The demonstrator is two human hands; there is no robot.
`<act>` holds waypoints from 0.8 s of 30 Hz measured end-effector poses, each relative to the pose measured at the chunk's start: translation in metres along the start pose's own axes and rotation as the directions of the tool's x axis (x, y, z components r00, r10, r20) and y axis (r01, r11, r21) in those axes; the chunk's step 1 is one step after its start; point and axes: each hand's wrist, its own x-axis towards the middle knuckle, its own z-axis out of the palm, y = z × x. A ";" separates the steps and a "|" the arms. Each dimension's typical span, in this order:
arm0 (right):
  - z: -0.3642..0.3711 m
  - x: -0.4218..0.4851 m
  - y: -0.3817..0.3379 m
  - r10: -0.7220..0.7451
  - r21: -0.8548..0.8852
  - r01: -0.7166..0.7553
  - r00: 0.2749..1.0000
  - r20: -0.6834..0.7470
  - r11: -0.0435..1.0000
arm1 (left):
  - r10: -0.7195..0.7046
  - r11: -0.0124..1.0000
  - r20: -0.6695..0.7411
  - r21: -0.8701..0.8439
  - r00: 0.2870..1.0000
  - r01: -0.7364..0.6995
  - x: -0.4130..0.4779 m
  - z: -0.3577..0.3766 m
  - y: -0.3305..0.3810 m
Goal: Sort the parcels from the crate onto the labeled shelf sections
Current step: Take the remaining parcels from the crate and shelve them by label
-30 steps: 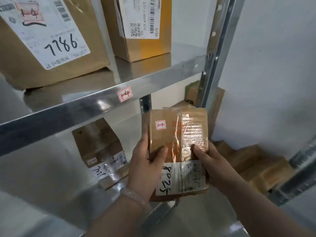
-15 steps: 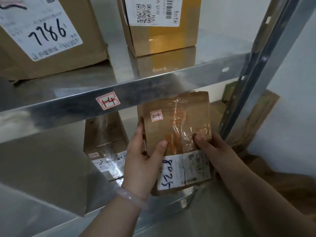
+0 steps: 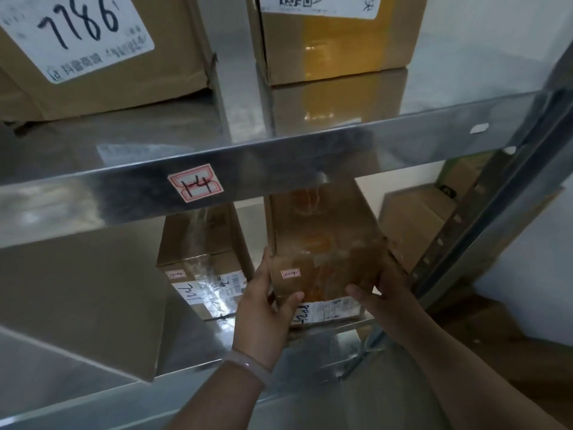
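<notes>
A brown taped parcel (image 3: 322, 243) with a small pink sticker and a white address label lies flat on the lower metal shelf (image 3: 335, 332), its far end under the upper shelf rail. My left hand (image 3: 266, 308) grips its near left corner, thumb on top. My right hand (image 3: 384, 293) holds its right side. The upper rail carries a pink section label "1-4" (image 3: 196, 183). Another labelled parcel (image 3: 201, 262) sits on the same shelf just left of it.
Two larger cardboard boxes, one marked 7786 (image 3: 102, 54) and one with yellow tape (image 3: 331, 41), stand on the upper shelf. A steel upright post (image 3: 483, 231) rises at the right. More brown boxes (image 3: 415, 225) lie behind and beyond the post.
The parcel has tipped from upright to flat and moved forward onto the lower shelf, under the upper rail. Both hands followed it inward.
</notes>
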 end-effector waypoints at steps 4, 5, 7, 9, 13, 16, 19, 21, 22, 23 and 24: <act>0.007 0.007 0.014 -0.007 -0.062 0.003 0.999 -0.049 0.998 | -0.018 0.998 -0.040 0.057 0.999 0.020 0.003 0.003 -0.010; 0.009 0.010 0.015 -0.011 -0.060 0.007 0.999 -0.053 0.998 | -0.021 0.997 -0.047 0.067 0.999 0.025 0.006 0.004 -0.010; 0.011 0.020 0.015 -0.029 -0.053 0.027 0.998 -0.050 0.998 | -0.025 0.997 -0.062 0.077 0.998 0.030 0.013 0.005 -0.008; 0.012 0.029 0.014 -0.058 -0.059 0.056 0.997 -0.048 0.997 | -0.038 0.996 -0.070 0.081 0.997 0.043 0.019 0.006 -0.006; 0.010 0.046 0.015 -0.106 -0.093 0.102 0.994 -0.038 0.990 | -0.073 0.994 -0.084 0.076 0.994 0.080 0.030 0.010 -0.003; 0.008 0.056 0.014 -0.123 -0.101 0.121 0.992 -0.010 0.987 | -0.083 0.994 -0.101 0.066 0.991 0.090 0.038 0.013 -0.002; 0.007 0.062 0.014 -0.131 -0.128 0.131 0.991 0.013 0.983 | -0.088 0.994 -0.127 0.053 0.988 0.095 0.042 0.016 -0.002; 0.009 0.064 0.015 -0.123 -0.129 0.122 0.992 0.003 0.984 | -0.091 0.995 -0.130 0.039 0.987 0.097 0.043 0.018 -0.002; 0.010 0.064 0.015 -0.116 -0.126 0.114 0.993 -0.007 0.985 | -0.094 0.994 -0.128 0.039 0.987 0.099 0.043 0.018 -0.001; 0.011 0.064 0.014 -0.103 -0.119 0.100 0.994 -0.019 0.988 | -0.097 0.994 -0.122 0.037 0.988 0.102 0.043 0.018 0.000; 0.012 0.062 0.012 -0.096 -0.105 0.092 0.995 -0.036 0.990 | -0.099 0.994 -0.116 0.028 0.988 0.103 0.043 0.018 0.001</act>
